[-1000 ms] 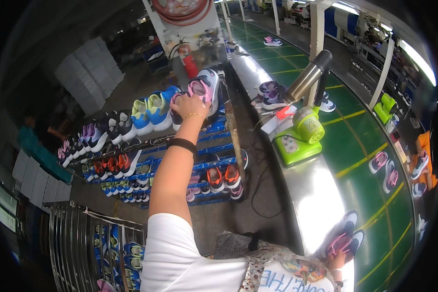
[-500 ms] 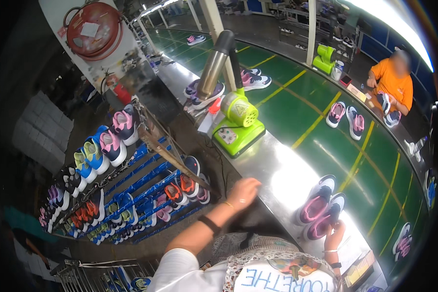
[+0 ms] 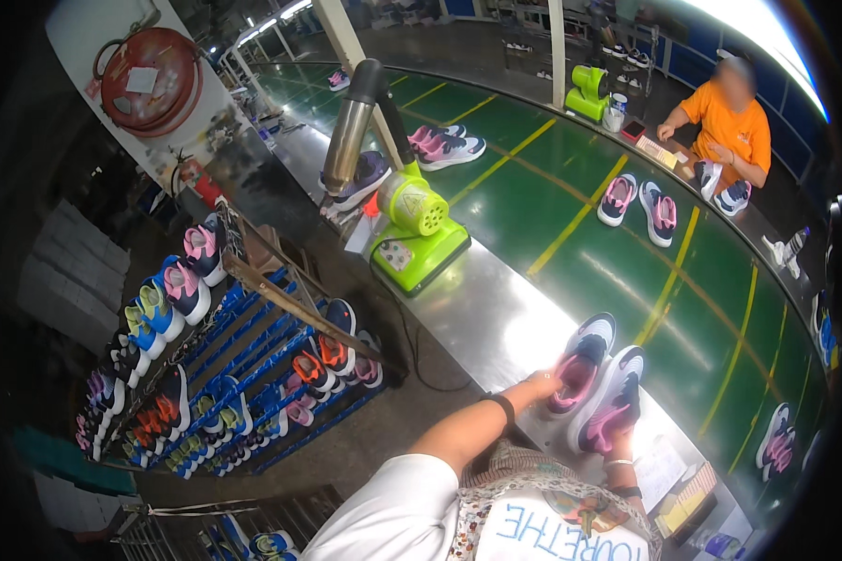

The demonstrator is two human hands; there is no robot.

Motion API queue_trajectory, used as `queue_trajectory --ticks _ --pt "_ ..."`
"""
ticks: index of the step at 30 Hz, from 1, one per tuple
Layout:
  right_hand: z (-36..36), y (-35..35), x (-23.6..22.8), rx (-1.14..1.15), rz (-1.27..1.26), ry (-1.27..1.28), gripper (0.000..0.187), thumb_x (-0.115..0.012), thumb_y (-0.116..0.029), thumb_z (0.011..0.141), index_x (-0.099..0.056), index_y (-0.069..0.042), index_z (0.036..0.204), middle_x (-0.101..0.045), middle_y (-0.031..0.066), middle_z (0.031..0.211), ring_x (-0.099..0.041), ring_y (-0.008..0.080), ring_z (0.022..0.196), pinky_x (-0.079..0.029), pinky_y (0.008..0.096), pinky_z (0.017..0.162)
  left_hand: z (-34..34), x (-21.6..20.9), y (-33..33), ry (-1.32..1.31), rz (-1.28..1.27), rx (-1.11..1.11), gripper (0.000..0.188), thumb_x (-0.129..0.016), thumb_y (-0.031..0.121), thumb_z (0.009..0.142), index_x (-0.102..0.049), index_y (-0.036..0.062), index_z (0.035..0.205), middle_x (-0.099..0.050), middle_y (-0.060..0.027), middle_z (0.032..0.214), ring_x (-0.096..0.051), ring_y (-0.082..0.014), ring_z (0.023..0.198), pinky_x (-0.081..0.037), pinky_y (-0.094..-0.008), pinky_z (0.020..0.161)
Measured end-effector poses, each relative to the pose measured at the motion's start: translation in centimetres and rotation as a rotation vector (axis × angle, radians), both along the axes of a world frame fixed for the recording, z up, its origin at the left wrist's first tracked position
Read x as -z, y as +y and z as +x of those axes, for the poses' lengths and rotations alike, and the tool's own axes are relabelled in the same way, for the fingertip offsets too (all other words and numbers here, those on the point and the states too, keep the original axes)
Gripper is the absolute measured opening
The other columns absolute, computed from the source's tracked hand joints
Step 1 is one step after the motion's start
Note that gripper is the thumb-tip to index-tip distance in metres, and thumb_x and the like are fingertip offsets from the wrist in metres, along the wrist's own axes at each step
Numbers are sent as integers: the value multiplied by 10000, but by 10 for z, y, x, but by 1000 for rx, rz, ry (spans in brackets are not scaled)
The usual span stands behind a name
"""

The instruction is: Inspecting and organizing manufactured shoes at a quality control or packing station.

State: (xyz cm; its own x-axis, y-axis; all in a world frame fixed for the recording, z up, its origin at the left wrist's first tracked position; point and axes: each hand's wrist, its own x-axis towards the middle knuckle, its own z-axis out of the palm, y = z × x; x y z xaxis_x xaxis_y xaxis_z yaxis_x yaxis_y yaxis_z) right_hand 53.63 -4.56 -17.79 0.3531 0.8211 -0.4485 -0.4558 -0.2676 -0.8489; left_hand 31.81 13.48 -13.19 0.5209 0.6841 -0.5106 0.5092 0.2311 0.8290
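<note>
Your left hand (image 3: 544,381) grips the left shoe (image 3: 580,363) at its heel; your right hand (image 3: 617,438) (mostly hidden) holds the right shoe (image 3: 614,400).

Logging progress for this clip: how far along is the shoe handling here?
Done: several pairs lie along the green conveyor belt. In hand: the left hand and right hand each grip one shoe of the pink-lined pair at the belt's edge. Left: the blue shoe rack holds many pairs.

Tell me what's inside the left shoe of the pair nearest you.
The left hand reaches into the left shoe, whose pink lining shows. The fingertips and the insole under them are hidden. The right hand touches the other shoe.
</note>
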Motion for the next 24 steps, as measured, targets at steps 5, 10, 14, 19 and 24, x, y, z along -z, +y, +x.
queue_trajectory --ticks 5,10,14,19,24 --pt "0 -1 -82 167 148 549 509 -450 -75 790 -310 -62 1279 -437 116 1235 -443 255 1128 -386 382 940 -8 -70 -14 -629 -684 -179 594 -538 174 701 -341 183 1261 -506 -59 1127 -556 -221 953 -505 -419 731" --pt "-15 18 -143 -58 312 292 481 -418 -63 833 -282 -44 1294 -426 115 1251 -446 235 1127 -375 346 949 -40 -96 -27 -875 -780 -226 432 -481 264 859 -365 85 1235 -503 -55 1115 -516 -184 998 -445 -349 842" --pt "-16 26 -162 -61 314 480 468 -470 -146 862 -301 -29 1282 -462 101 1218 -493 213 1071 -404 319 919 -36 -112 -37 -940 -827 -255 421 -456 244 876 -365 43 1235 -489 -73 1153 -490 -206 1046 -398 -344 907" --pt "-13 24 -140 -125 360 352 475 -512 -136 845 -328 -32 1270 -479 112 1195 -505 201 1050 -420 306 898 -26 -135 -47 -1028 -875 -163 470 -417 280 891 -322 11 1265 -423 -128 1251 -431 -255 1133 -345 -381 967" --pt "-15 20 -131 -122 366 357 488 -513 -99 837 -315 -39 1279 -481 112 1187 -515 194 1032 -428 304 889 -22 -149 -53 -996 -890 -165 446 -401 248 899 -317 10 1266 -425 -127 1247 -438 -253 1123 -352 -377 961"
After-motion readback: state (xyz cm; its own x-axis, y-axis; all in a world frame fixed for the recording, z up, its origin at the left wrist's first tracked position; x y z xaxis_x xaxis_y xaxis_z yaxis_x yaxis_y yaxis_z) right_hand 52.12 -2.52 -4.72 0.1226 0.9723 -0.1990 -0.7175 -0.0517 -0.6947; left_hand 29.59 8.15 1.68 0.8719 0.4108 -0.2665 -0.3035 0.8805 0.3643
